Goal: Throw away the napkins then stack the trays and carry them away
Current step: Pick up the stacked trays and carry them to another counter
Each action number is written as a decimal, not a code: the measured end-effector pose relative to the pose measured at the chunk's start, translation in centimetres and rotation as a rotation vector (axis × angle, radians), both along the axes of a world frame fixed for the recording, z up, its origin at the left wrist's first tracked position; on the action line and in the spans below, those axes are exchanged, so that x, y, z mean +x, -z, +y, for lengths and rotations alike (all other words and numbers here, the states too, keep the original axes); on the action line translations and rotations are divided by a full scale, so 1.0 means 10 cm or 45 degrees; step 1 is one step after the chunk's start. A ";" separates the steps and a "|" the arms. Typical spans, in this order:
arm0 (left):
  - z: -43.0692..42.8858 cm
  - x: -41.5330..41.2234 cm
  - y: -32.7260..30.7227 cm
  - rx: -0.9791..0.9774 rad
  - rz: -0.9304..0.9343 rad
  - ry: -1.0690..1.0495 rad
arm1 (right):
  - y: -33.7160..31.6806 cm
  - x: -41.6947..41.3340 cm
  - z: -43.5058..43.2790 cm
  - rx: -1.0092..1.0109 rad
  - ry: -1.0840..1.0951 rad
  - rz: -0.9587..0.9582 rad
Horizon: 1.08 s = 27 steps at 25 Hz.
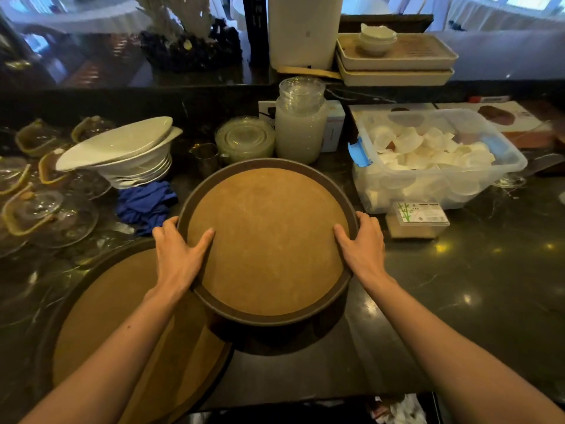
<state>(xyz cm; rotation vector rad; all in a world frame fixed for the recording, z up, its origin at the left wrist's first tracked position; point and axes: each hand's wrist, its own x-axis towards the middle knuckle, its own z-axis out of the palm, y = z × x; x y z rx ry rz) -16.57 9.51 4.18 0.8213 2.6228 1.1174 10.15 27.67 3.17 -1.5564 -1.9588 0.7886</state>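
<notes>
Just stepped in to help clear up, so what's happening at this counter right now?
A person is holding a round brown tray by its rim, left hand on one side and right hand on the other, thumbs on its cork-coloured surface. It is held above the dark counter, partly overlapping a second round tray lying lower left. Both trays are bare, with no napkins on them, so stacking seems to be underway.
</notes>
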 end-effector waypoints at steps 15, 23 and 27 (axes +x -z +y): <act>-1.72 -0.67 0.03 0.096 -0.111 -0.278 | 0.17 -1.16 -1.28 -0.085 -0.217 -0.009; -2.21 -0.59 0.41 0.086 -0.205 -0.421 | 0.39 -1.39 -1.58 -0.146 -0.279 0.011; -2.23 -0.60 0.55 0.046 -0.245 -0.419 | 0.50 -1.38 -1.62 -0.186 -0.282 0.006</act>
